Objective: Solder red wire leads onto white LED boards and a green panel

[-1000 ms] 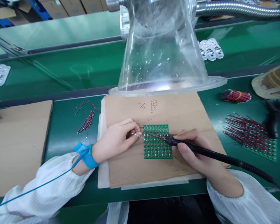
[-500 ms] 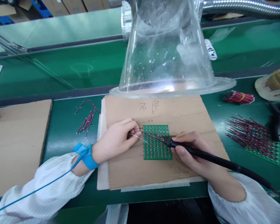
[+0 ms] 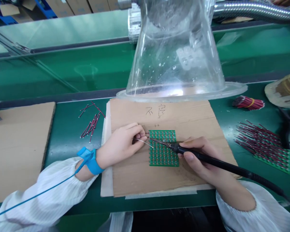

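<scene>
A green circuit board (image 3: 163,158) with rows of small pads lies on a cardboard sheet (image 3: 135,180). My right hand (image 3: 203,158) grips a black soldering iron (image 3: 198,155), whose tip rests at the upper left part of the board. At the board's left edge, my left hand (image 3: 125,141) is closed, with thin silvery solder wire (image 3: 143,141) running from its fingers onto the board. A short dark red wire (image 3: 147,133) shows between those fingertips and the board's edge; whether the fingers pinch it too is unclear. A blue wrist strap (image 3: 93,162) circles the left wrist.
Overhead hangs a clear fume hood (image 3: 176,64). Loose red wires (image 3: 91,125) lie left of the cardboard. To the right are a banded wire bundle (image 3: 248,102), another board covered with red wires (image 3: 263,141), and black-handled pliers (image 3: 286,129). More cardboard (image 3: 19,145) lies far left.
The whole view has shifted slightly. Both hands, the soldering iron and the board keep nearly the same positions relative to each other.
</scene>
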Demonstrator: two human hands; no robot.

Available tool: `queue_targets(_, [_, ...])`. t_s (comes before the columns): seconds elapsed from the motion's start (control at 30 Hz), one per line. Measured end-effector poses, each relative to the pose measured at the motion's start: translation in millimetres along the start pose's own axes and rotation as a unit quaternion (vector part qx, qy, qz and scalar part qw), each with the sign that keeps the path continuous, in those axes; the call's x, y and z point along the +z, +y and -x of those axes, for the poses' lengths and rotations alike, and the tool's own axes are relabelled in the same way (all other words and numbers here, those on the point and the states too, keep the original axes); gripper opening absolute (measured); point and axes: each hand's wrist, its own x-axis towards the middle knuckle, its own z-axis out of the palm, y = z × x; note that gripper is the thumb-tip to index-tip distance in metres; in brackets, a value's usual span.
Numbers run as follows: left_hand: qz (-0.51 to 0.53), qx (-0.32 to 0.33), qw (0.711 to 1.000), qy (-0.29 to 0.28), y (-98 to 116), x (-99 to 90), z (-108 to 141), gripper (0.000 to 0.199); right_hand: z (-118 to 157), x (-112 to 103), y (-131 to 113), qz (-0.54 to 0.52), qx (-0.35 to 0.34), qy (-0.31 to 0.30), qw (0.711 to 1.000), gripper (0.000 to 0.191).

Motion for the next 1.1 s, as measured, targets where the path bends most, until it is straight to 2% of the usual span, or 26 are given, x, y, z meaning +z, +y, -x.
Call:
queue_targets(0.13, [0.002,0.002,1.000,0.000,-0.9,0.1,0.5,0.012,1.9,0.1,3.7,-0.014,0.022,0.009,1.000,0.014])
queue_targets(0.33, [0.004,-0.003,1.000,-0.001,-0.2,0.4,-0.8,0.013,-1.5,1.7,1.4,0.017,0.016,-0.001,1.000,0.015])
queue_targets(0.7, [-0.001,-0.024,1.000,-0.006,2.6,-0.9,-3.7,0.013,0.9,0.9,5.3,-0.012,0.033,-0.003,0.999,0.015])
queue_targets(0.87, [-0.006,-0.033,0.999,-0.010,3.1,-0.8,-6.1,0.015,4.3,0.2,10.6,-0.092,0.048,0.022,0.994,0.012])
queue_targets(1.1, [-0.009,-0.037,0.999,-0.010,0.4,0.3,-6.6,0.017,0.9,4.3,13.4,-0.112,0.021,0.087,0.990,0.015])
